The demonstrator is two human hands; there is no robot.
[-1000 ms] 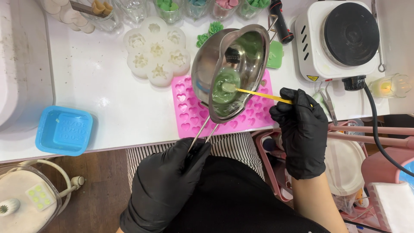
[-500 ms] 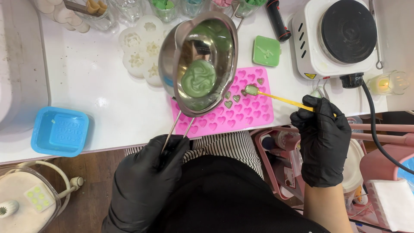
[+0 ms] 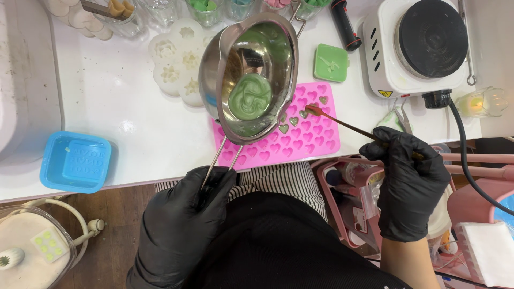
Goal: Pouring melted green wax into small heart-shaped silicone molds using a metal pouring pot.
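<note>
My left hand, in a black glove, grips the wire handle of a steel melting pot and holds it tilted above a pink heart-cavity mould. Green melted wax pools in the pot's bottom. My right hand, also gloved in black, holds a thin stick whose tip rests over the mould's upper cavities, beside a few cavities filled with green. The pot hides the mould's left part.
A white hot plate with a black cable stands at the back right. A blue rectangular mould lies at the left, a white flower mould behind the pot, a green square block and jars at the back.
The pot has shifted left off the mould's centre, baring filled heart cavities. The stick has left the pot's inside; its tip now sits over the mould.
</note>
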